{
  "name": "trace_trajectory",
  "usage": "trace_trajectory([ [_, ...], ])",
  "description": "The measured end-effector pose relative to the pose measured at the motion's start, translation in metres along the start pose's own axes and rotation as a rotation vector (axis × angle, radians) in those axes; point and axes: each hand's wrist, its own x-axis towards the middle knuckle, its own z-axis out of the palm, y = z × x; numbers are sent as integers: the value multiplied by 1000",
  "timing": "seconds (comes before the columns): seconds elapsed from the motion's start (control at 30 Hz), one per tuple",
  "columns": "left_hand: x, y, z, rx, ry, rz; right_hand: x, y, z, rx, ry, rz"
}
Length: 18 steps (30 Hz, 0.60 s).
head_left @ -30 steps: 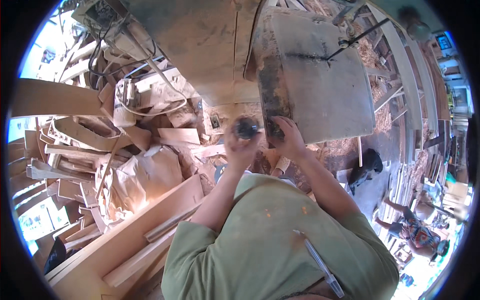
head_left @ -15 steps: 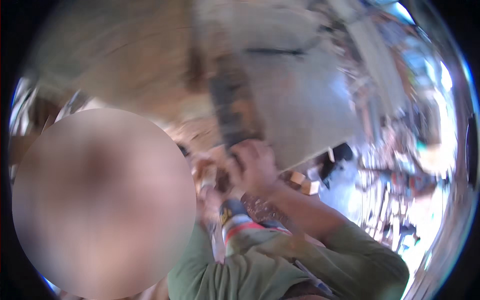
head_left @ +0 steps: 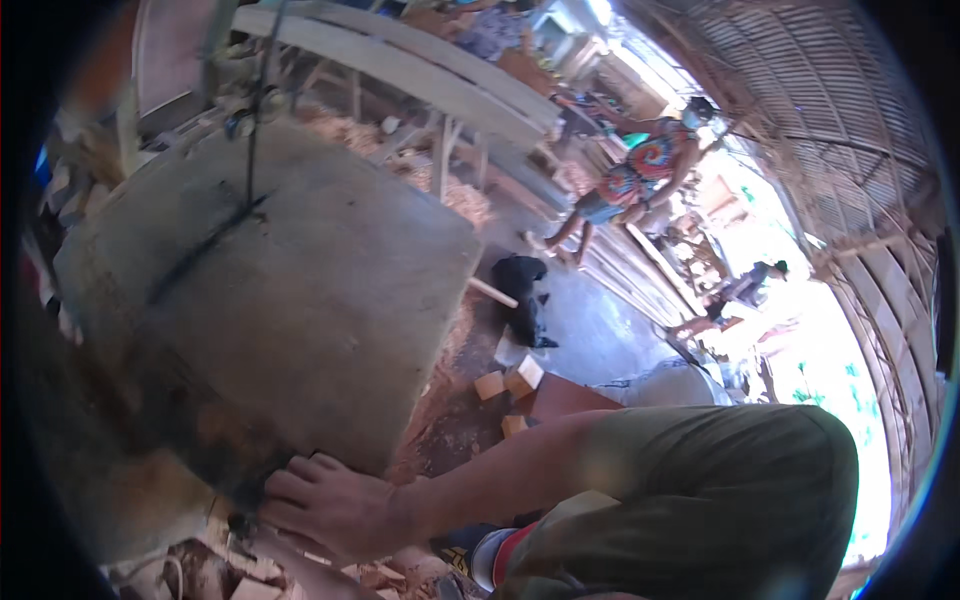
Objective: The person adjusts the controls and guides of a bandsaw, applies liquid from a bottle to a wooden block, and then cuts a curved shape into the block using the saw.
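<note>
My right hand (head_left: 335, 505) lies at the near edge of a grey flat machine table (head_left: 340, 290), its fingers curled over the end of a dark, brown-patched piece (head_left: 205, 435). That piece is dim and blurred, so its kind is unclear. Below my right hand, part of my left hand and forearm (head_left: 295, 565) shows low in the picture; its fingers are hidden. A thin upright blade (head_left: 258, 120) meets the table at its far part, next to a dark slot (head_left: 205, 255).
Wood offcuts (head_left: 255, 590) lie below the table's near edge; wooden blocks (head_left: 523, 377) and a black bundle (head_left: 520, 290) are on the floor to the right. Beyond stand a long plank bench (head_left: 420, 65) and a person in a colourful shirt (head_left: 650, 160). Another person (head_left: 745, 290) is farther right.
The view has swung toward the right, bringing in the bench, people and roof. My right hand now appears lower and farther left, still at the dark piece's end. My left hand has become mostly hidden.
</note>
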Motion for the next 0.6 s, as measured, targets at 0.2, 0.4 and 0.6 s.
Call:
trace_trajectory([
  [0.2,-48,-77,-74,-165,260,-135,5,-30,8,35,-17,-62],
  [0.4,-186,115,-194,-526,-18,-230,-9,3,-16,-77,24,104],
  [0.6,-172,330,-323,-632,154,608,-23,-6,-77,553,76,304],
])
